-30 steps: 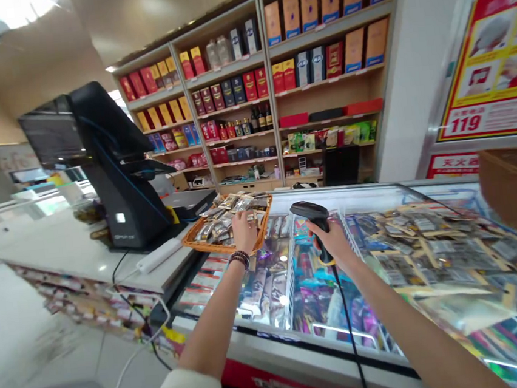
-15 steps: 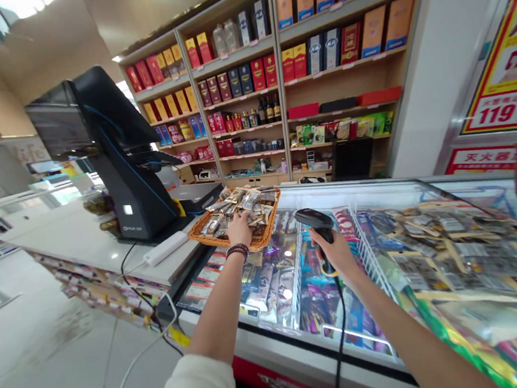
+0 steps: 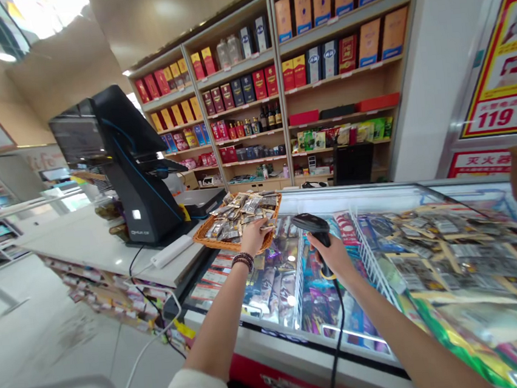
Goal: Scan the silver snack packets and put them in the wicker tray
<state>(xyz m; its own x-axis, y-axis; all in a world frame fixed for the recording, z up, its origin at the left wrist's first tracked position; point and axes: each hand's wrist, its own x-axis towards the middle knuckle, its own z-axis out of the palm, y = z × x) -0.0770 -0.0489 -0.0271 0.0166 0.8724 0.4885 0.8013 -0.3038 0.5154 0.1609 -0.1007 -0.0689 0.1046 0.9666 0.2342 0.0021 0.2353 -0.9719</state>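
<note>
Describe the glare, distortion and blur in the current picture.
In the head view, a ceiling patch is washed out white and bright spots glint over the display case; same head view, the shelving fans outward toward the top, suggesting a wide lens; head view again, packets at right look smeared, the scanner crisper.

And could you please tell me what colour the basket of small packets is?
The basket is orange-brown, clearest in the head view.

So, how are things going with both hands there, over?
Right hand gripping black scanner. Left hand at packets in wicker basket; grip unclear. Scanner cable hanging across display case front, apart from left hand.
</note>
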